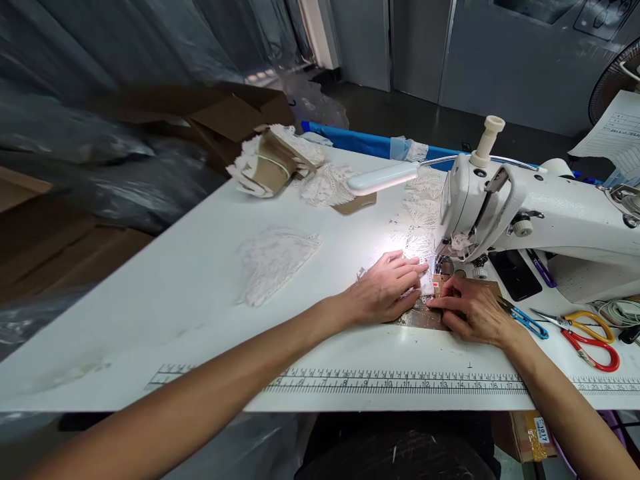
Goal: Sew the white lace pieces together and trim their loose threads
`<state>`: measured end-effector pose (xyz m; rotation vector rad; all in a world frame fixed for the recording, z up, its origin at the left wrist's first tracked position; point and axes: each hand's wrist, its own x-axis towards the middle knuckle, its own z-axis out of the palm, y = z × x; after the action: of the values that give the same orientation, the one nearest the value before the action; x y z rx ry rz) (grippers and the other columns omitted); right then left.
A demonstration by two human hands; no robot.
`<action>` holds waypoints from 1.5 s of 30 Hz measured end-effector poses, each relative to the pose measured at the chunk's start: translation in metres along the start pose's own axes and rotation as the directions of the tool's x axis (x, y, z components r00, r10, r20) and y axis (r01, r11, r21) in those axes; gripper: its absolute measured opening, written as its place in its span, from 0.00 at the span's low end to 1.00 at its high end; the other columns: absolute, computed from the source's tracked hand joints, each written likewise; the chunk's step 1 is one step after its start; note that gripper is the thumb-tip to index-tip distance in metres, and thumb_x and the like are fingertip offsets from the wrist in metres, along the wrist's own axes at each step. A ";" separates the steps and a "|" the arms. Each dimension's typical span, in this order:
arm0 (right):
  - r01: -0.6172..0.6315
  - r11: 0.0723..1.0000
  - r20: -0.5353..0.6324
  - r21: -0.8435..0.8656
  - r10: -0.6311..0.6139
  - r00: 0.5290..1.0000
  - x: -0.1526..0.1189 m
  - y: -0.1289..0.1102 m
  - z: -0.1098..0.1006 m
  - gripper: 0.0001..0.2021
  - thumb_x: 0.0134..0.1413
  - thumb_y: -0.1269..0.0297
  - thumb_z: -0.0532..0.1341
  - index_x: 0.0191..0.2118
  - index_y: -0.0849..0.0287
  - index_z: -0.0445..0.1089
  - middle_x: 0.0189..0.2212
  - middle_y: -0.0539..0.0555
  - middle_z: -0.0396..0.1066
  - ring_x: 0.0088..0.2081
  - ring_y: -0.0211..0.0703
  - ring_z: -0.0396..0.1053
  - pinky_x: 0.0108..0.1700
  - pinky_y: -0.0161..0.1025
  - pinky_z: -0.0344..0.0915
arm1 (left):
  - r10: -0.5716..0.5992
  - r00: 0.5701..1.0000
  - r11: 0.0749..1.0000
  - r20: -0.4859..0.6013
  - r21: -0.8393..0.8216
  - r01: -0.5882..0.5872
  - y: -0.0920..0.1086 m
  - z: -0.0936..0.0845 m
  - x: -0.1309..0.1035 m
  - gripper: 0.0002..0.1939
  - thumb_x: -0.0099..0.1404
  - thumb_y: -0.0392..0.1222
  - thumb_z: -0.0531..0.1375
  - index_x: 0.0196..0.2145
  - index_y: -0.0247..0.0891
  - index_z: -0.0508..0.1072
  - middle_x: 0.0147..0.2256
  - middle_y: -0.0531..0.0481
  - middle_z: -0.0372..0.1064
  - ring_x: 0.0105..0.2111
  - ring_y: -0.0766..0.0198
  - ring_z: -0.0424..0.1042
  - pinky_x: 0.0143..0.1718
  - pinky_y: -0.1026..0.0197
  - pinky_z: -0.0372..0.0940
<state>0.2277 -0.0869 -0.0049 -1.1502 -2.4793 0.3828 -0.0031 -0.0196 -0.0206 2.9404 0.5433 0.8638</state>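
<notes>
White lace fabric [424, 230] runs under the needle area of a white sewing machine [555, 207], lit by its lamp. My left hand [387, 287] lies flat on the lace just left of the needle, fingers stretched out toward it. Right of and in front of the needle, my right hand [467, 308] has its index finger extended onto the fabric edge, with the other fingers bent beneath. Both hands rest over a brownish metal plate [423, 319], their fingertips close together. A separate lace piece [275, 263] lies flat at the left.
Bundled lace with brown card [275, 163] sits at the back of the table [165, 300]. Right of my right hand are blue snips [530, 323], red-handled scissors [595, 350], yellow-handled scissors [595, 320] and a black phone [517, 275]. A printed ruler [370, 383] runs along the front edge.
</notes>
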 end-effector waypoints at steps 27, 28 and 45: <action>-0.034 0.978 -0.049 0.205 0.045 0.998 -0.001 0.008 -0.003 0.19 0.58 0.73 0.55 0.49 0.53 0.77 0.40 0.55 0.70 0.36 0.40 0.69 0.41 0.40 0.69 | 0.204 0.974 0.977 -0.095 -0.047 -0.209 0.000 -0.002 0.003 0.09 0.73 0.34 0.52 0.39 0.36 0.73 0.40 0.47 0.78 0.38 0.63 0.76 0.40 0.55 0.73; -0.056 0.978 -0.058 0.200 0.069 0.996 -0.002 0.009 -0.002 0.20 0.59 0.73 0.54 0.52 0.54 0.76 0.41 0.55 0.70 0.35 0.40 0.69 0.40 0.40 0.69 | 0.204 0.974 0.977 -0.093 -0.045 -0.209 0.000 -0.002 0.002 0.09 0.73 0.34 0.53 0.39 0.36 0.72 0.40 0.47 0.77 0.38 0.62 0.76 0.40 0.55 0.72; -0.177 0.984 -0.017 0.004 0.177 0.984 -0.002 0.010 0.009 0.20 0.61 0.70 0.55 0.56 0.52 0.72 0.41 0.57 0.69 0.38 0.46 0.69 0.39 0.41 0.69 | 0.243 0.966 0.969 -0.085 -0.017 -0.245 0.003 -0.005 0.005 0.08 0.72 0.32 0.52 0.39 0.37 0.70 0.38 0.49 0.77 0.30 0.66 0.71 0.29 0.59 0.62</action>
<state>0.2317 -0.0826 -0.0177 -1.3720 -2.3679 0.4233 -0.0014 -0.0210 -0.0132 2.9998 0.1696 1.0094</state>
